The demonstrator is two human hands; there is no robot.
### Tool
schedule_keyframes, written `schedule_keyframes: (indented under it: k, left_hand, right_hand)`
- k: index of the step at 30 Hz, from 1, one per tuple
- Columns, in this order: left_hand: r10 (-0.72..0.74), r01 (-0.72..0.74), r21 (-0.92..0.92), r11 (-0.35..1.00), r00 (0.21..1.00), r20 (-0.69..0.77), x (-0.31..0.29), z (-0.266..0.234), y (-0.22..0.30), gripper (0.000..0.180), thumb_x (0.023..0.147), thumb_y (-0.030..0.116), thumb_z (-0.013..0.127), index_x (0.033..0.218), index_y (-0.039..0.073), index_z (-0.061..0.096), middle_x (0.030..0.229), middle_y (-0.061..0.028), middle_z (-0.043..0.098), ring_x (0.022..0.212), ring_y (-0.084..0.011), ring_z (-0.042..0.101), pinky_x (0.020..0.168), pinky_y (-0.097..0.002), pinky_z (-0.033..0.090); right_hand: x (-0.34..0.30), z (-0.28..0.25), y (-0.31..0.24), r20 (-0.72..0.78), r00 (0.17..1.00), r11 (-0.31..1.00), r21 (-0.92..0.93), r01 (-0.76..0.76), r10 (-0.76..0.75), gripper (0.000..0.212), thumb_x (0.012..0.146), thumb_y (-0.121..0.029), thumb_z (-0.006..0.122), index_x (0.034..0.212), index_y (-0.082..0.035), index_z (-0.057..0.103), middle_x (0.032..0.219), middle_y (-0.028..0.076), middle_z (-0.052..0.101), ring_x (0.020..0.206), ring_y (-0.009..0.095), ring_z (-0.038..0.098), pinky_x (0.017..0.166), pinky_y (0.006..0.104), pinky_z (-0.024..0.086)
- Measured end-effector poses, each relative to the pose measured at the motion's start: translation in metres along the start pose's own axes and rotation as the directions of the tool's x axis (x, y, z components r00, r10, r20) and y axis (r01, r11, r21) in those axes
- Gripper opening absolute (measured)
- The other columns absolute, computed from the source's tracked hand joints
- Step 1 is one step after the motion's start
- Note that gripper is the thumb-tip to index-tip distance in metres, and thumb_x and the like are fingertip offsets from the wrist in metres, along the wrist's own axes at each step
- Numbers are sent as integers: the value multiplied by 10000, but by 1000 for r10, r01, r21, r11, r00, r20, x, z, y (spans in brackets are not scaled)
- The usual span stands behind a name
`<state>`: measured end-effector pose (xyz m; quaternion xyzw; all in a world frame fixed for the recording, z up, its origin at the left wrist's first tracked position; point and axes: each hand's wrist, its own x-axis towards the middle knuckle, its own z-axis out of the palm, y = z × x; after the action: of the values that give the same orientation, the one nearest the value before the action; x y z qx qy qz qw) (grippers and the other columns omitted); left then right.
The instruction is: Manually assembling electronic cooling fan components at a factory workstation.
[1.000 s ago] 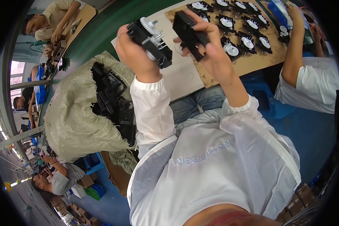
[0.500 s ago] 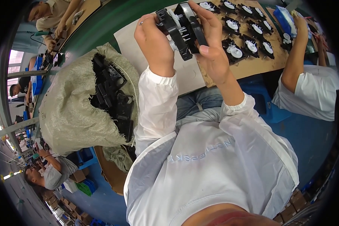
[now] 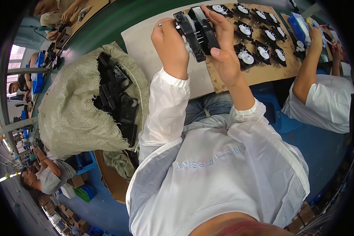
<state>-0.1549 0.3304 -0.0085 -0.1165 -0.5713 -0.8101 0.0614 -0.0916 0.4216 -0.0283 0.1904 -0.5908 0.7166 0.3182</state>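
Note:
Both hands are raised over the table's near edge. My left hand (image 3: 172,50) is closed on a black plastic gear plate (image 3: 185,37), whose white gears and thin pins point right. My right hand (image 3: 227,59) grips a black plastic housing (image 3: 208,33) with its thumb at the lower end and fingers around the far side. The two parts stand upright, face to face, close together; a narrow gap with white pins shows between them at the lower part. Whether they touch farther up I cannot tell.
Several black plates with white gears (image 3: 246,58) lie in rows on a brown board (image 3: 271,70) at the right. A woven sack (image 3: 72,114) of black housings (image 3: 128,112) stands left. Right of me, a co-worker's arm (image 3: 308,67) reaches beside a blue packet (image 3: 299,25).
The gear plate and the housing have come closer together, and the gap between them has narrowed. My left hand has shifted right with the plate.

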Motion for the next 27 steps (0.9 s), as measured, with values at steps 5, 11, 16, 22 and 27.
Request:
schedule_keyframes:
  k: [5,11,16,22,27]
  left_hand:
    - [-12,15,53,998,999,-40,-2,-3,-4,282,919,165,426,870,-49,604,787,-111,613,716,-182,517,704,-268,443]
    - [38,-25,130,991,995,-97,-2,-6,-11,308,921,165,411,889,-71,606,819,-150,640,743,-225,545,741,-303,462]
    - [1,13,123,992,993,-117,-3,-7,-24,320,925,168,409,901,-80,611,846,-167,655,765,-248,563,757,-321,469]
    - [-37,44,155,987,998,-44,-2,-10,-20,325,932,178,423,927,-87,611,874,-180,662,784,-263,568,767,-333,472]
    - [-103,107,68,992,993,-60,-3,-14,-30,360,945,231,452,984,-90,612,894,-174,669,817,-236,587,796,-321,480]
  right_hand:
    - [0,6,-6,0,992,991,-42,-126,126,786,779,-323,485,1495,-84,264,1584,155,243,1405,310,304,1126,435,298]
    - [-3,2,6,21,987,986,-56,-159,160,815,752,-306,494,1499,-75,264,1585,148,246,1434,302,259,1163,433,234]
    - [-2,0,10,36,985,985,-58,-164,166,828,751,-309,501,1505,-72,257,1591,143,237,1438,306,259,1166,440,226]
    - [-10,-9,17,122,987,983,-161,-82,103,666,879,-270,432,1491,-59,272,1605,175,175,1369,361,368,1084,446,346]
    - [-9,-8,19,161,973,974,-184,-134,165,696,906,-324,385,1517,-35,218,1611,170,157,1444,323,218,1165,435,182]
